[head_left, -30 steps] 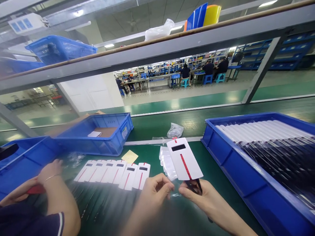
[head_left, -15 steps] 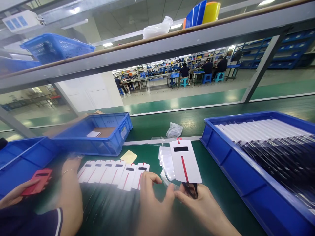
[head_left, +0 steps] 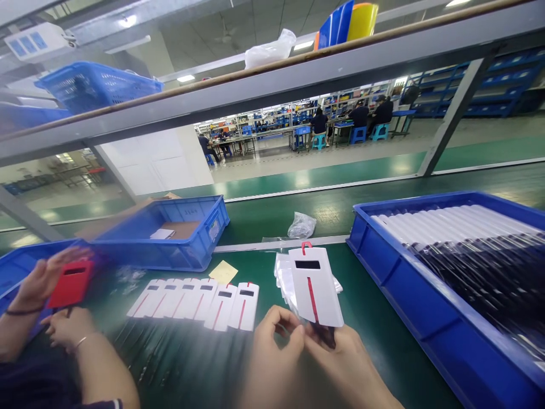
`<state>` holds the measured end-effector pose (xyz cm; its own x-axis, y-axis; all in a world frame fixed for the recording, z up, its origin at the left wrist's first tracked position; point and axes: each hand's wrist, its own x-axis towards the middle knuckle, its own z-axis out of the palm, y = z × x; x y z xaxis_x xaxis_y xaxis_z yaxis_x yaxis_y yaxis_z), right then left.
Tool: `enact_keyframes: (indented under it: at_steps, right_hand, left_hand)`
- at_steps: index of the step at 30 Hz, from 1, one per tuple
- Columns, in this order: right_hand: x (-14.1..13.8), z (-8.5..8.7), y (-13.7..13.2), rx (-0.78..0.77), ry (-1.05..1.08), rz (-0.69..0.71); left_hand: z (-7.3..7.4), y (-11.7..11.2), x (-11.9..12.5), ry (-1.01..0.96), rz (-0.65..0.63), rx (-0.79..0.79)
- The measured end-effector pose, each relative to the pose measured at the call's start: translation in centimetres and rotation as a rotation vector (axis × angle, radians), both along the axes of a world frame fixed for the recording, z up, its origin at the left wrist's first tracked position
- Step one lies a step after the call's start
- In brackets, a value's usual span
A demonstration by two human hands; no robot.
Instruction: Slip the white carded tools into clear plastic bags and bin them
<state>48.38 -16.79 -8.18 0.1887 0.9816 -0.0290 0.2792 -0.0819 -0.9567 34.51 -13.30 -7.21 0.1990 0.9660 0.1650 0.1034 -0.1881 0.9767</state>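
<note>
My right hand (head_left: 347, 358) grips the lower end of a white flat device (head_left: 315, 295), where a dark strap (head_left: 326, 334) comes out. The device stands tilted upright, with a dark window, a red stripe and a red loop on top. My left hand (head_left: 275, 346) is closed in a pinch beside its lower end, fingertips touching my right hand's; what they pinch is hidden. Clear plastic sleeves (head_left: 284, 278) lie behind the device. To the left, a row of several similar white devices (head_left: 206, 298) lies overlapping on the green table (head_left: 204, 363).
A blue bin (head_left: 395, 295) on the right holds many white devices with black straps. Another blue bin (head_left: 196, 250) stands at the back left, near a yellow note (head_left: 223, 271) and a crumpled plastic bag (head_left: 302, 225). A co-worker's hands (head_left: 70, 326) hold a red device (head_left: 72, 283) at left.
My left hand has gone from open fingers to a pinch at the device's lower end. The device has shifted slightly left and down. The co-worker has brought both hands to the red device.
</note>
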Motion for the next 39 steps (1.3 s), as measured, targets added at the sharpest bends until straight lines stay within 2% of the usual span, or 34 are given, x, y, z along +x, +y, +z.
enact_keyframes:
  at_steps: [3,5,7,11,13,15,18,21,24,27,31,33,35,36,39]
  right_hand:
    - [-0.1,0.2,0.0,-0.003,0.035,-0.002]
    - [-0.1,0.7,-0.1,-0.002,0.013,-0.044]
    - [0.0,1.2,-0.1,-0.006,-0.01,-0.081]
    - [0.3,1.4,0.0,-0.027,-0.004,-0.092]
    - [0.2,1.2,-0.1,-0.037,0.009,-0.082]
    - [0.0,0.9,-0.2,-0.047,0.019,-0.064]
    - [-0.4,0.5,-0.4,-0.05,0.04,-0.053]
    - [-0.2,0.8,-0.5,-0.089,0.12,0.014]
    - [0.7,1.7,-0.6,-0.147,0.201,0.117]
    - [1.8,2.3,-0.7,-0.154,0.231,0.22]
    - [2.7,1.5,-0.7,-0.145,0.221,0.257]
    - [2.9,0.7,-0.6,-0.115,0.142,0.179]
    - [3.2,0.0,-0.5,-0.08,0.056,0.067]
    - [3.3,-0.3,-0.5,-0.068,0.029,0.026]
    - [3.6,-0.8,-0.4,-0.081,0.015,0.01]
  left_hand:
    - [-0.5,0.3,-0.1,-0.107,-0.034,-0.099]
    - [-0.3,1.4,-2.2,-0.141,-0.009,-0.082]
    - [0.6,3.5,-6.7,-0.166,0.077,-0.007]
    - [2.9,9.9,-20.4,-0.265,0.352,0.216]
    - [3.0,13.0,-26.3,-0.306,0.478,0.334]
    - [2.2,15.1,-30.0,-0.315,0.558,0.411]
    - [0.2,16.6,-32.2,-0.287,0.617,0.476]
    - [-0.8,16.9,-32.6,-0.234,0.642,0.511]
    - [-0.7,16.9,-32.6,-0.165,0.645,0.522]
    - [0.3,16.7,-32.2,-0.095,0.615,0.523]
    - [3.0,15.5,-30.3,0.017,0.541,0.52]
    - [4.2,13.9,-28.0,0.072,0.472,0.5]
    - [4.7,11.4,-24.2,0.134,0.36,0.465]
    - [4.6,9.8,-21.7,0.219,0.233,0.407]
    - [2.7,4.7,-12.6,0.29,0.053,0.361]
